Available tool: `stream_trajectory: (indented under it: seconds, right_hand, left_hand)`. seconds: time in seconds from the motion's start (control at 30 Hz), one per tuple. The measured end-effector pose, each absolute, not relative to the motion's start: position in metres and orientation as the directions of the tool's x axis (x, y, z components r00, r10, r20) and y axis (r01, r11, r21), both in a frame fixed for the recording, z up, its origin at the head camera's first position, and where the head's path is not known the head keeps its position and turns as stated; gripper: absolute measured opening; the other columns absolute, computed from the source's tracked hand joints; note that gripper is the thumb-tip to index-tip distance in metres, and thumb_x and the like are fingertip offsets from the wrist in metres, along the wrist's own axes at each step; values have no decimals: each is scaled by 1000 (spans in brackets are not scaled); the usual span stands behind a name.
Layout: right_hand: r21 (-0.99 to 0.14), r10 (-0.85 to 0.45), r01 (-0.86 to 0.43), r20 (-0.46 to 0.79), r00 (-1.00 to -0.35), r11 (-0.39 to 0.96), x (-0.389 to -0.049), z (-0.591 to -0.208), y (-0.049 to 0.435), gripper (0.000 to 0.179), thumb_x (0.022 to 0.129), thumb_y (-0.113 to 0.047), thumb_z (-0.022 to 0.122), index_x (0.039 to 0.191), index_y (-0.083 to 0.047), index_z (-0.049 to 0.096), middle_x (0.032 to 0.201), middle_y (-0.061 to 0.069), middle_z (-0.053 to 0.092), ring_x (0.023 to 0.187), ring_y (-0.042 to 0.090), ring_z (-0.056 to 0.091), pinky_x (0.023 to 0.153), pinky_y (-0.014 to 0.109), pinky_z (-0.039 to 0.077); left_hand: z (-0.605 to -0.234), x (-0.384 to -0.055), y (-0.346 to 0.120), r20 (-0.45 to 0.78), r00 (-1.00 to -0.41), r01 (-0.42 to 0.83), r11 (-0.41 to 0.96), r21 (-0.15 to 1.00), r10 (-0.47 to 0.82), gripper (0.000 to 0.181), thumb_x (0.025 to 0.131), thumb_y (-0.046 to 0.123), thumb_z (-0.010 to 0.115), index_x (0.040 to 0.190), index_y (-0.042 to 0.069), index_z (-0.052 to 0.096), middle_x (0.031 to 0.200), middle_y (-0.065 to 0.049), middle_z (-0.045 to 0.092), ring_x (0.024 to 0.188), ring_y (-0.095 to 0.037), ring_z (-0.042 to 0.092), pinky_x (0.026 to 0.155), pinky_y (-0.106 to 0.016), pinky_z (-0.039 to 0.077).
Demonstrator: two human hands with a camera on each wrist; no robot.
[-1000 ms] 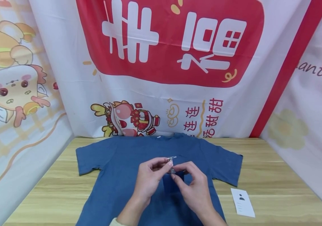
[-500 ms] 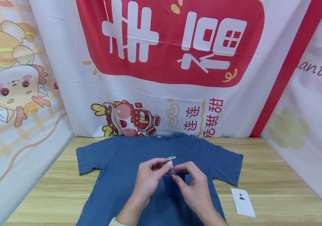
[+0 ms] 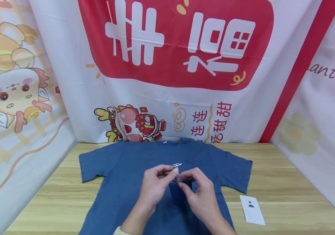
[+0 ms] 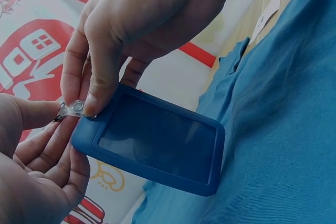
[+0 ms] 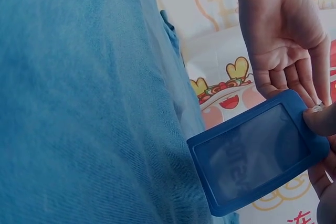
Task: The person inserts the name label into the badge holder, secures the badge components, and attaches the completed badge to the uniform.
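Observation:
A blue badge holder [image 3: 179, 192] with a clear window hangs tilted between both hands, over a blue T-shirt [image 3: 126, 202]. At its top end is a short clear strap with a snap [image 4: 77, 107] and a metal clip [image 3: 177, 164]. My left hand [image 3: 153, 187] pinches the clip end between thumb and fingers. My right hand [image 3: 202, 195] pinches the strap's snap end, right at the holder's top edge, as the left wrist view shows. In the right wrist view the holder's window [image 5: 252, 150] has no card behind it.
The T-shirt lies spread on a wooden table [image 3: 288, 182], sleeves out to both sides. A white card [image 3: 252, 210] with a printed figure and lines lies right of the shirt. Printed cloth [image 3: 173, 81] hangs behind the table and along both sides.
The badge holder has swung slightly and its blue face shows more clearly below the fingers. The clip has tilted a little. Both hands keep nearly the same place and grip.

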State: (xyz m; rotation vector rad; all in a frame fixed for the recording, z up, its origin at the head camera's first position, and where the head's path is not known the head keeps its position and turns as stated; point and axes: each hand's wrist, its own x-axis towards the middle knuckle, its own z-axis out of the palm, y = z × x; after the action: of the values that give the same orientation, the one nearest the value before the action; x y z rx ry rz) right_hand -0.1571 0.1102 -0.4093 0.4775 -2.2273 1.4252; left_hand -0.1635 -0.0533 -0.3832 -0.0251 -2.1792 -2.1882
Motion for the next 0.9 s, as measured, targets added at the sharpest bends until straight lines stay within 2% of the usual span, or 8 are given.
stream_trajectory:
  seconds: [0.17,0.6,0.9]
  right_hand:
    - [-755,-53,-510,539,-841,412,-156,-409,110,38,86,5,86,99,-29,74,98,-16,70,94,6,69,85,31,60]
    - [-680,-97,-580,608,-788,448,-154,-409,107,41,84,13,83,101,-23,73,98,-14,68,93,4,68,85,30,62]
    - [-706,-102,-565,584,-806,427,-153,-408,107,36,89,8,81,102,-25,73,100,-13,69,96,11,71,87,32,62]
  left_hand:
    - [-385,-164,-53,52,-998,52,7,999,-24,31,101,28,78,118,1,78,103,-8,82,89,-14,76,83,-28,58]
    - [-388,-166,-54,38,-999,38,9,999,-31,29,100,27,79,114,2,78,97,-3,81,87,-12,73,82,-29,58]
    - [-385,-164,-54,40,-999,41,-14,999,-31,28,100,25,79,113,1,78,96,-3,81,85,-12,73,82,-27,58]
